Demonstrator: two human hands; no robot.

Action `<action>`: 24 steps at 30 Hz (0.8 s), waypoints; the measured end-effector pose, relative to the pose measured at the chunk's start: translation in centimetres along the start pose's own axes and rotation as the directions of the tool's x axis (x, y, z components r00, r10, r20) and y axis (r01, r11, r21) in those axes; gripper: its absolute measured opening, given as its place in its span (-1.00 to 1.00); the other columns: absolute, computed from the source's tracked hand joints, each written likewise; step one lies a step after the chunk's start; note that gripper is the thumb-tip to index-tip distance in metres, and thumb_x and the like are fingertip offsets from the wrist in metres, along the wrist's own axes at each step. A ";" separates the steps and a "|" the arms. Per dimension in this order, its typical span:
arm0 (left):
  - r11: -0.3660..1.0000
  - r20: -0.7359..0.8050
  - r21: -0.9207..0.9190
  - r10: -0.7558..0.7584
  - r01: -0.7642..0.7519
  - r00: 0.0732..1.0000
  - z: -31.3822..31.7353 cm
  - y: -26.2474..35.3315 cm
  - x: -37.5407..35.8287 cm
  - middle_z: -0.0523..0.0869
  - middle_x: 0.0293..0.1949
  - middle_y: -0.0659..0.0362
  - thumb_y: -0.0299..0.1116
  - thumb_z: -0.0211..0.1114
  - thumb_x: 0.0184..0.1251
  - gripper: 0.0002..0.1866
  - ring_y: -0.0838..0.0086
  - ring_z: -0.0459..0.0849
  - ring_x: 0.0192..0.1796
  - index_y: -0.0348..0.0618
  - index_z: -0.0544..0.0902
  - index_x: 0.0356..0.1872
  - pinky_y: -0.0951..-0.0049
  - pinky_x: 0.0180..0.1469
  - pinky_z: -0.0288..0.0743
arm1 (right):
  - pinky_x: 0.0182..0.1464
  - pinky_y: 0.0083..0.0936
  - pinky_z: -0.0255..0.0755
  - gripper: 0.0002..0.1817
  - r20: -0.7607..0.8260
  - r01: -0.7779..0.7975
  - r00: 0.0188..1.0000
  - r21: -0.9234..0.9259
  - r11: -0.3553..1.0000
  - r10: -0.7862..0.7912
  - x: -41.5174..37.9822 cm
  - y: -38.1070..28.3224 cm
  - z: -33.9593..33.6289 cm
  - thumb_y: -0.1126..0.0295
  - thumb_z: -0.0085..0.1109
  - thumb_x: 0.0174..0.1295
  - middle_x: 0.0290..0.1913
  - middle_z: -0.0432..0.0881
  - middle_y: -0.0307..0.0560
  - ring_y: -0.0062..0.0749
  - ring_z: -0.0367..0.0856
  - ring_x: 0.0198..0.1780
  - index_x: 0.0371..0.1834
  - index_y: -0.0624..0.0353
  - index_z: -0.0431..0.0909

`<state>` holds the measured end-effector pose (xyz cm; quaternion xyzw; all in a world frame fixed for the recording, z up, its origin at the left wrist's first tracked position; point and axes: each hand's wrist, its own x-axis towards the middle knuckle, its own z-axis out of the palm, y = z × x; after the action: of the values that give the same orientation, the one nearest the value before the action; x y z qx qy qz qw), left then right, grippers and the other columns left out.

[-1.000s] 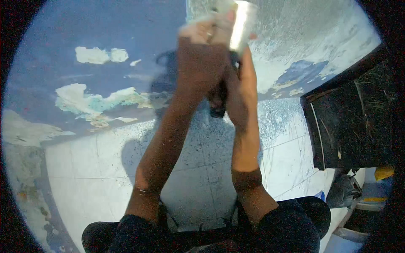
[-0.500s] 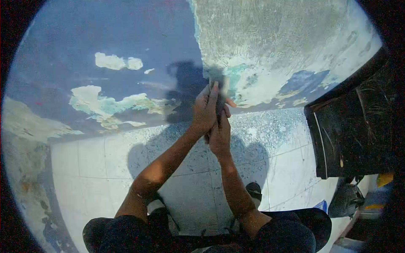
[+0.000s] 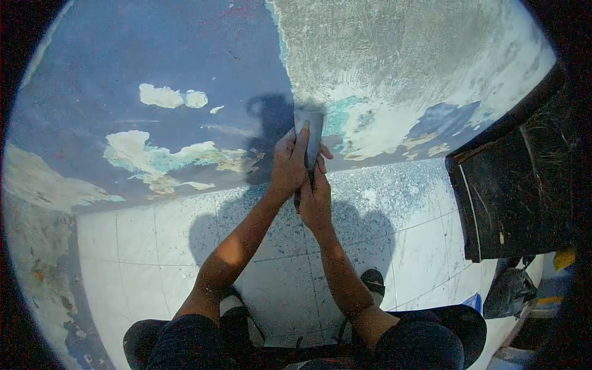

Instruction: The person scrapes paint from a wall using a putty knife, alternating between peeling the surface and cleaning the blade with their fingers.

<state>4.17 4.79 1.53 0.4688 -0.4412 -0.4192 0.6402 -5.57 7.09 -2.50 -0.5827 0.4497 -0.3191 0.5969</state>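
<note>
A flat grey scraper [image 3: 313, 132] has its wide end against the wall, at the border between blue paint [image 3: 185, 55] and bare grey plaster [image 3: 382, 49]. My left hand [image 3: 290, 161] is closed on the scraper, its thumb or a finger stretched along the blade. Just below and to the right, my right hand [image 3: 317, 200] wraps round the dark handle, some fingertips showing beyond it. Pale and turquoise patches of older paint [image 3: 342, 117] show right of the blade.
Paint flakes [image 3: 394, 191] lie scattered over the white tiled floor [image 3: 179, 237] along the wall's foot. A dark piece of furniture [image 3: 505, 191] stands at the right, with a black plastic bag [image 3: 510, 290] below it. My sandalled foot [image 3: 373, 280] is below my hands.
Both hands and the scraper have shifted slightly left. The blade's flat face now shows more clearly, and its shadow on the wall has changed shape.
</note>
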 end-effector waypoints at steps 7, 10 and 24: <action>0.994 -0.017 -0.088 0.062 -0.063 0.998 1.3 3.3 1.0 0.72 -0.47 0.05 -0.05 -0.11 0.66 -0.55 0.50 0.65 -0.54 -0.28 0.51 -0.20 0.47 -0.47 0.54 | 0.10 -0.24 0.50 -0.51 -0.146 0.304 0.942 -0.008 0.953 -0.302 1.3 -1.1 -0.5 0.37 -0.04 0.47 0.10 0.60 0.39 0.11 0.65 0.10 0.41 0.35 0.26; 0.996 -0.026 0.028 0.088 -0.087 0.996 1.4 1.8 0.6 0.73 -0.46 0.06 -0.04 -0.10 0.66 -0.53 0.50 0.65 -0.53 -0.28 0.52 -0.25 0.46 -0.44 0.53 | 0.14 -0.29 0.48 -0.56 -0.153 0.260 0.955 0.013 0.966 -0.255 0.8 -0.6 -1.1 0.41 -0.01 0.46 0.13 0.60 0.35 -0.02 0.65 0.13 0.35 0.37 0.34; 0.986 -0.060 0.163 0.052 -0.042 0.997 1.1 -3.3 0.5 0.77 -0.38 0.07 -0.05 -0.07 0.64 -0.51 0.45 0.67 -0.44 -0.28 0.62 -0.27 0.45 -0.29 0.54 | 0.20 -0.42 0.43 -0.56 -0.171 0.323 0.930 -0.049 0.945 -0.326 0.6 1.5 -2.8 0.53 0.03 0.45 0.28 0.54 0.21 -0.22 0.58 0.24 0.38 0.29 0.36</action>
<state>2.87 3.34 -1.39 0.5217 -0.4640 -0.3516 0.6236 -8.07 5.57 -3.87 -0.6242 0.4017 -0.4595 0.4878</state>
